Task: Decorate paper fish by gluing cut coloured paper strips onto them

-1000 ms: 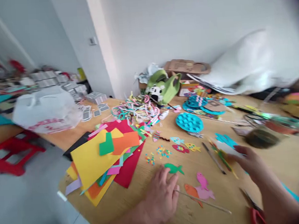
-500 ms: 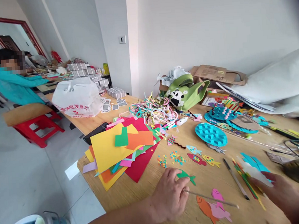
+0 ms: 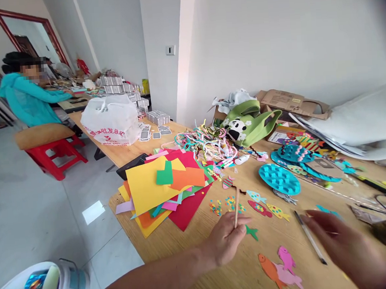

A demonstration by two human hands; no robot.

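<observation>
My left hand (image 3: 228, 239) is closed around a thin wooden stick (image 3: 237, 207), which points up. Beneath this hand lies a green paper fish (image 3: 252, 233), its front part covered. My right hand (image 3: 342, 244) is smeared by motion at the lower right, so its fingers and anything in them are unclear. Beside it lies a pen (image 3: 310, 237). In front of me are an orange paper fish (image 3: 269, 269) and a pink one (image 3: 287, 257), with a paler pink one partly under them. Decorated fish, such as a red one (image 3: 259, 208) and a yellow one (image 3: 277, 212), lie farther back.
Stacked coloured paper (image 3: 149, 182) covers the table's left side. Behind it are tangled pipe cleaners (image 3: 206, 143), a green panda bag (image 3: 254, 122) and a blue oval piece (image 3: 279, 179). A co-worker (image 3: 34, 98) sits far left. A white bucket (image 3: 53, 282) stands lower left.
The stick in my left hand has swung from pointing right to pointing up. My right hand has moved left over the coloured strips; the whitish object at it no longer shows. The view has shifted.
</observation>
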